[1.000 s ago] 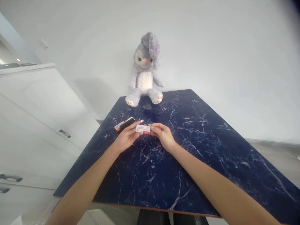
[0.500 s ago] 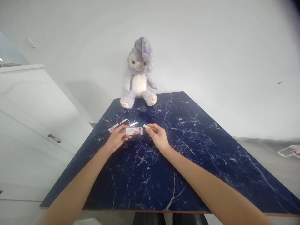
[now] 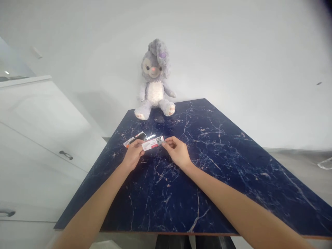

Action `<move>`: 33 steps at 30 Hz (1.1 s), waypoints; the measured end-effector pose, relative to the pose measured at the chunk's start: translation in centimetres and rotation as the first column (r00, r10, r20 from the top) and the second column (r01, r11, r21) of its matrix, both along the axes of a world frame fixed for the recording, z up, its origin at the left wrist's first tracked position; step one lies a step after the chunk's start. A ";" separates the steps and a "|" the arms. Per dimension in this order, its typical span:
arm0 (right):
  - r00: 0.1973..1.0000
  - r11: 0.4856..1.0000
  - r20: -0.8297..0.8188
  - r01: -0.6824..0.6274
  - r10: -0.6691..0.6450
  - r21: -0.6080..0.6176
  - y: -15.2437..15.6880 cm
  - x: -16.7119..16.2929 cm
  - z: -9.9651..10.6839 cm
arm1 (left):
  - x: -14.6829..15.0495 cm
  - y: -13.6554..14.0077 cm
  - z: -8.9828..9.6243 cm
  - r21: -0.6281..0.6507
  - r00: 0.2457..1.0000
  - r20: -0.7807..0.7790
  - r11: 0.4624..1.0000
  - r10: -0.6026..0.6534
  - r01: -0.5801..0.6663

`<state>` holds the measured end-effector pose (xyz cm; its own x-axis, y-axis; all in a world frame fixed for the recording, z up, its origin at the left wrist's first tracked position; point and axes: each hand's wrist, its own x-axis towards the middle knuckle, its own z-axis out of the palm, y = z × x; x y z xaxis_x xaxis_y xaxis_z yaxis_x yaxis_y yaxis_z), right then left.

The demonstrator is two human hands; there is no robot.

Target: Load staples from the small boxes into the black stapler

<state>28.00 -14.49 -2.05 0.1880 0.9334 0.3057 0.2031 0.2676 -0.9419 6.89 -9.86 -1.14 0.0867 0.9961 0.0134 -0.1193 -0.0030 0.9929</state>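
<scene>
My left hand (image 3: 133,154) grips a small white and red cardboard box (image 3: 149,145) by its left end. Grey content shows at the box's right end, which is open. There my right hand (image 3: 178,150) pinches a small grey strip (image 3: 162,142) between thumb and fingers, and it looks like a row of staples. The strip is at the mouth of the box; how far it reaches inside I cannot tell. Just behind my left hand lies a black object (image 3: 140,136) with a bright metal strip (image 3: 150,137), partly covered by the hand and box.
A grey plush rabbit (image 3: 155,91) sits at the far edge of the dark blue marbled table (image 3: 166,200), against the white wall. To the left stands a white cabinet (image 3: 38,131) with dark handles. Some clear plastic (image 3: 325,164) lies beyond the table's right edge.
The box has tilted, its right end now higher, and more grey content shows there. My right hand has brought the strip from beside the box to its mouth. The view has shifted slightly.
</scene>
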 end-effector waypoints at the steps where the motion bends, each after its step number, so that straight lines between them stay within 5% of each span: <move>1: 1.000 1.000 -0.002 -0.002 0.002 -0.001 0.1 0.0 -0.1 | 0.0 0.0 0.0 0.006 1.000 -0.020 1.000 -0.004 0.005; 13: 0.984 0.985 0.177 -0.064 0.035 0.158 -0.4 -0.2 0.1 | -0.2 -0.2 -0.4 -0.126 0.982 0.121 0.979 -0.147 0.162; 16: 0.998 0.994 -0.007 -0.059 0.060 0.093 -0.1 -0.2 0.1 | -0.4 -0.2 -0.4 -0.110 0.974 0.124 0.973 -0.189 0.202; 20: 0.891 0.946 -0.377 -0.310 0.254 -0.096 0.7 -0.1 -0.2 | -0.4 -0.4 -0.1 -0.116 0.954 0.198 0.961 -0.225 0.251; 23: 0.823 0.955 -0.538 -0.279 0.184 -0.101 1.1 0.0 -0.3 | 0.2 -1.0 0.3 -0.120 0.942 0.227 0.953 -0.246 0.278; 28: 0.803 0.977 -0.584 -0.201 0.123 -0.071 1.4 -0.1 -0.6 | 1.4 -1.6 0.0 -0.016 0.974 0.127 0.981 -0.190 0.193; 33: 0.874 0.975 -0.457 -0.215 0.163 -0.064 1.2 -0.2 -0.7 | 1.6 -1.6 -0.6 0.000 0.974 0.138 0.984 -0.178 0.179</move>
<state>27.76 -13.34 -2.80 0.0969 0.9874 0.1253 -0.2901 0.1485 -0.9454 8.50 -11.47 -1.75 0.2613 0.9650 0.0249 -0.2516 0.0432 0.9669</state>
